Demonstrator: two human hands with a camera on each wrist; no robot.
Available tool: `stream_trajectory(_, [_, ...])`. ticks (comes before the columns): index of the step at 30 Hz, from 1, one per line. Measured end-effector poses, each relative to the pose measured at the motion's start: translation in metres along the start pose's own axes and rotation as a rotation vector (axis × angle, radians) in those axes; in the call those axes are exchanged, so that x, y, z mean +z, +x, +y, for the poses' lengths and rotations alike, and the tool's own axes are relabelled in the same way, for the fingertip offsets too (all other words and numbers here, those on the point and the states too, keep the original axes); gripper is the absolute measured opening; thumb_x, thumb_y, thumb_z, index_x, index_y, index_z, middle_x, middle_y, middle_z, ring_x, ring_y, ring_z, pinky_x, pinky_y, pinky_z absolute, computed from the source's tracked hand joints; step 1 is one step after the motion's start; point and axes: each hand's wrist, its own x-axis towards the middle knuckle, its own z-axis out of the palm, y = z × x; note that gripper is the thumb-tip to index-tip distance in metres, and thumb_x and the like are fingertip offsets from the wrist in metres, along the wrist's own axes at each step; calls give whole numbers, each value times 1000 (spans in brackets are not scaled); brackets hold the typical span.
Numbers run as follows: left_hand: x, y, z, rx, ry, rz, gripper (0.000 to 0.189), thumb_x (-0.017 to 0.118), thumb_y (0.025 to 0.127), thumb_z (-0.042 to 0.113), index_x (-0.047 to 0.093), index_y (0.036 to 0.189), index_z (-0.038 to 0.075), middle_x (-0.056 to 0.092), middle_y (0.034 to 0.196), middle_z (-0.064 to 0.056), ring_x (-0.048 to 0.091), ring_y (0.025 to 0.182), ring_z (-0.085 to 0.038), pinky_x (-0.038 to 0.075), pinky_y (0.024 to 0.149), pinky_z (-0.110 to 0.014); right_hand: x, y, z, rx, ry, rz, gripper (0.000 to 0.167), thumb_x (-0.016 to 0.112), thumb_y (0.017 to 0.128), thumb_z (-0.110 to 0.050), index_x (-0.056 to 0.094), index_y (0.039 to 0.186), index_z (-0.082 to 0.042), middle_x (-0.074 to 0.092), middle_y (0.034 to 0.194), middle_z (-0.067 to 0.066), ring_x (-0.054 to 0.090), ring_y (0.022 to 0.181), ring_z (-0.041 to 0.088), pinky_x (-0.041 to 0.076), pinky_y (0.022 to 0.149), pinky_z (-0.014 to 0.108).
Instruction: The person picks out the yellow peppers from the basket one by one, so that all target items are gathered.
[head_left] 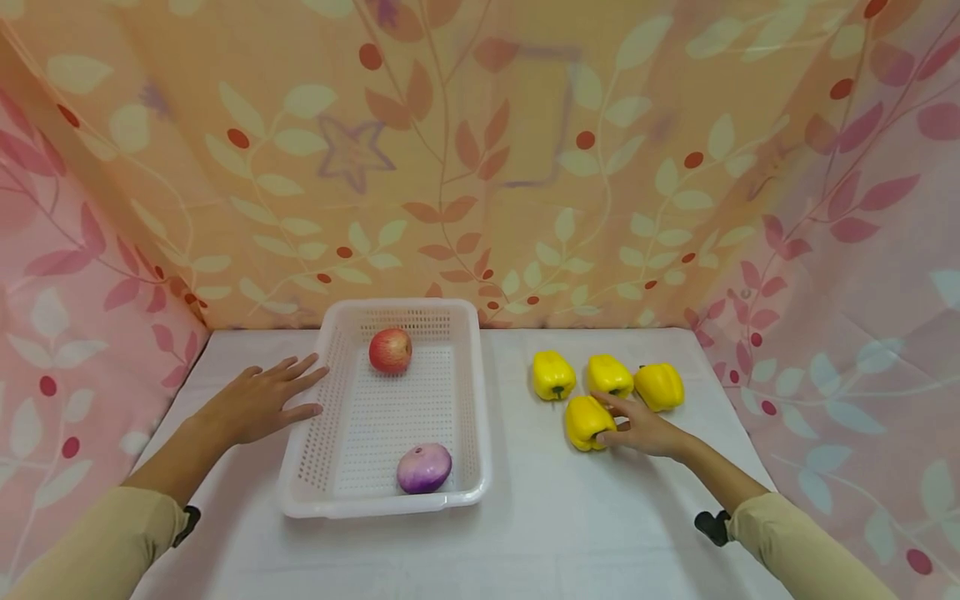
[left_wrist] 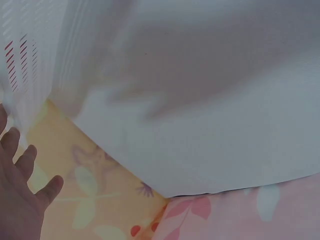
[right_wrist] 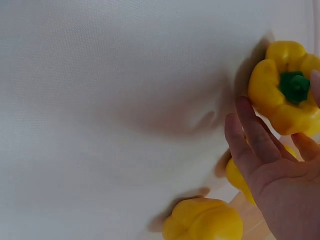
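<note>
In the head view, my right hand (head_left: 641, 427) is at the nearest yellow bell pepper (head_left: 585, 421), its thumb by the stem end and its fingers along the far side. From the right wrist, the fingers look fairly straight beside that pepper's green stem (right_wrist: 295, 86). My left hand (head_left: 262, 400) spreads its fingers over the left rim of a white perforated plastic basket (head_left: 480, 400) and holds nothing. Inside the basket lie a red apple (head_left: 390, 350) towards the back and an oval purple vegetable (head_left: 424, 468) with a paler top near the front.
Behind the nearest pepper sit more yellow bell peppers: one at left (head_left: 553, 375), one in the middle (head_left: 609, 375), one at right (head_left: 660, 386). A white cloth (head_left: 525, 533) covers the table. Leaf-patterned curtains (head_left: 465, 167) stand at the back and both sides.
</note>
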Motion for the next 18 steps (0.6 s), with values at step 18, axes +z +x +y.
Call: stream_trajectory(18, [-14,7,-1,-6,-39,26,67,55,96,55,51,146,11,44,150,-24,41,135,-50,36,102,-70,-49,1,-35,86,-80,11,75,69,94,-30,31,154,-4,45,142,33,56,121,47,53,93,53])
